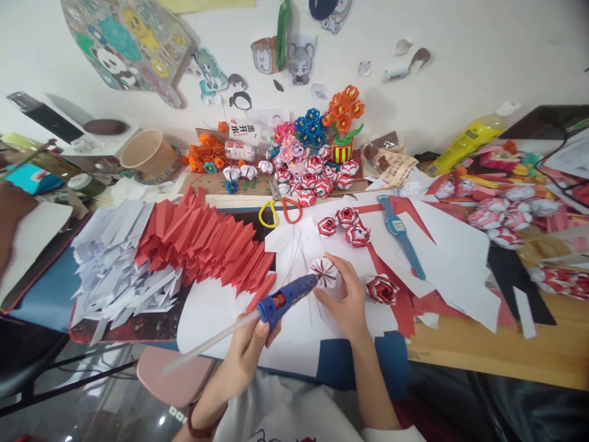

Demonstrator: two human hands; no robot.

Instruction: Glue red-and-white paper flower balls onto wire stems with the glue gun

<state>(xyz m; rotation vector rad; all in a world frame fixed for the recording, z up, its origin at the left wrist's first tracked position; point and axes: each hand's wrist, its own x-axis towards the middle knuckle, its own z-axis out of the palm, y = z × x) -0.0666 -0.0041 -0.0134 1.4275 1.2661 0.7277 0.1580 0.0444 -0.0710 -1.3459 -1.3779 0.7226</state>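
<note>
My left hand (pixel 246 350) is wrapped round a blue hot glue gun (pixel 297 291). A long translucent glue stick (pixel 209 344) juts out of the gun's back end. Between the thumb and fingers of my right hand (pixel 348 298) is a folded paper flower (pixel 323 274), white with red stripes that meet at its centre. The gun's nozzle is at that centre; whether it touches the paper I cannot tell. Thin wires (pixel 299 252) lie on white paper beneath. A finished red-and-white paper flower (pixel 382 288) rests right of my right hand.
Piles of folded red strips (pixel 207 239) and white strips (pixel 115 258) lie at left. Scissors (pixel 281 210), a blue watch (pixel 400 233) and several paper flowers (pixel 313 175) are further back. A yellow bottle (pixel 473 141) leans at the right. Someone's arm (pixel 16 215) shows at the left edge.
</note>
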